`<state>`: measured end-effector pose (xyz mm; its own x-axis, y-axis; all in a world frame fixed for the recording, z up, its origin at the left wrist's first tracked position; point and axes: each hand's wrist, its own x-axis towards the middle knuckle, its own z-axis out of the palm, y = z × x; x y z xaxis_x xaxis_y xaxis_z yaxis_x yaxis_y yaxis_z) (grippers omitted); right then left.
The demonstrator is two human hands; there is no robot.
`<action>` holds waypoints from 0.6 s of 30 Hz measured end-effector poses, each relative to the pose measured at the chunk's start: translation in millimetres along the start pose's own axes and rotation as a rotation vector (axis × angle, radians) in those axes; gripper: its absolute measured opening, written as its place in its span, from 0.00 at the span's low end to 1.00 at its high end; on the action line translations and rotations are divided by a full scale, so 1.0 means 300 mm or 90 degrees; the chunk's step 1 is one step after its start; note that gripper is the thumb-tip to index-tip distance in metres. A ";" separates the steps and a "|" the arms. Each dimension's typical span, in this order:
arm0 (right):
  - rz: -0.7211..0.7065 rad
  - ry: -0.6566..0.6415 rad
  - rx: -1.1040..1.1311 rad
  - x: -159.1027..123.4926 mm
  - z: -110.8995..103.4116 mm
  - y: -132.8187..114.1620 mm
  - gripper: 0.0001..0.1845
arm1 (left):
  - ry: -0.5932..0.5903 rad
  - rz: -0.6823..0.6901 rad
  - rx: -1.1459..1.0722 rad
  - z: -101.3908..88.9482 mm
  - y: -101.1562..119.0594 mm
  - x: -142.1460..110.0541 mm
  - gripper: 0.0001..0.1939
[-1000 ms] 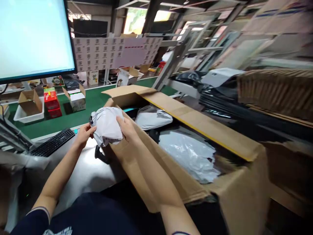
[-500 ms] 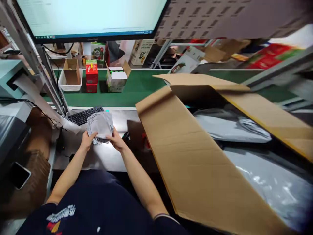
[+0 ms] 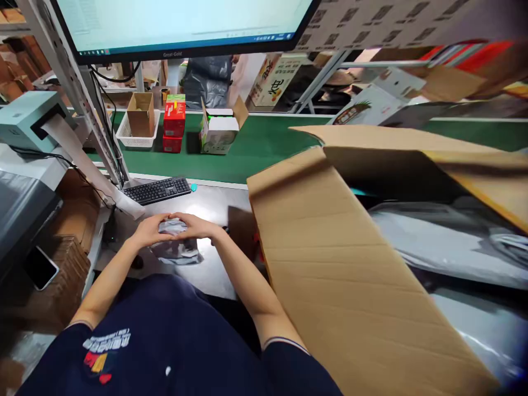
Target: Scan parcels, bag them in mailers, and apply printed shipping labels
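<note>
A small grey plastic mailer bag [image 3: 177, 254], crumpled and partly folded, is low over the metal worktop [image 3: 214, 206] in front of my body. My left hand [image 3: 149, 231] grips its left side, and my right hand [image 3: 197, 225] grips it from the right. The fingertips of both hands nearly meet over the bag's far end, with the thumbs on the near side. Part of the bag shows in the gap between the hands; the fingers cover some of it.
A large open carton [image 3: 313, 247] with grey plastic packages [image 3: 445, 242] stands on my right. Beyond the hands lie a keyboard [image 3: 159, 190] and a green conveyor belt [image 3: 264, 143] carrying boxes. A monitor [image 3: 185, 27] hangs above; a phone [image 3: 41, 268] lies on cardboard at left.
Both hands have drawn the mailer bag nearer my body and closed in toward each other over it. The bag now looks tilted or folded. The camera view has shifted too.
</note>
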<state>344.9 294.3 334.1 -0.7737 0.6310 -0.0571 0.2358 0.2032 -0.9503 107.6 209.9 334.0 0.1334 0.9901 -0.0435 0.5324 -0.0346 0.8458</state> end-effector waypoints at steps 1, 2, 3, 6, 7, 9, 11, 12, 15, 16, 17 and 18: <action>0.022 0.002 0.041 0.001 -0.009 0.010 0.49 | 0.009 -0.028 -0.014 0.001 0.003 0.010 0.37; 0.047 0.017 0.089 0.001 -0.015 0.029 0.51 | 0.028 -0.045 -0.035 0.008 -0.003 0.012 0.31; 0.071 0.043 0.131 0.000 -0.016 0.055 0.53 | 0.049 -0.052 -0.064 0.022 -0.018 0.007 0.26; 0.140 0.106 0.189 -0.003 0.018 0.154 0.40 | 0.140 -0.071 -0.186 0.082 -0.089 -0.035 0.22; 0.167 0.098 0.204 -0.003 0.040 0.184 0.34 | 0.173 -0.092 -0.229 0.102 -0.116 -0.051 0.23; 0.192 0.067 0.213 0.003 0.090 0.231 0.28 | 0.188 -0.160 -0.298 0.130 -0.169 -0.075 0.27; 0.175 0.069 0.181 0.021 0.133 0.257 0.29 | 0.137 -0.224 -0.328 0.140 -0.216 -0.081 0.30; 0.157 0.073 0.160 0.035 0.148 0.264 0.28 | 0.116 -0.246 -0.326 0.140 -0.239 -0.074 0.30; 0.148 0.119 -0.004 0.095 0.163 0.281 0.24 | 0.150 -0.275 -0.271 0.143 -0.301 -0.025 0.25; 0.166 0.147 -0.098 0.117 0.162 0.289 0.24 | 0.174 -0.281 -0.243 0.149 -0.318 -0.004 0.23; 0.191 0.174 -0.192 0.137 0.159 0.299 0.23 | 0.197 -0.287 -0.213 0.160 -0.333 0.016 0.21; 0.217 0.193 -0.272 0.153 0.156 0.310 0.22 | 0.217 -0.289 -0.185 0.175 -0.343 0.033 0.20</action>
<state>303.7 307.1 228.8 -0.4264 0.8850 -0.1868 0.7031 0.1944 -0.6840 98.1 216.0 218.6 -0.3509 0.8867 -0.3011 0.2191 0.3903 0.8942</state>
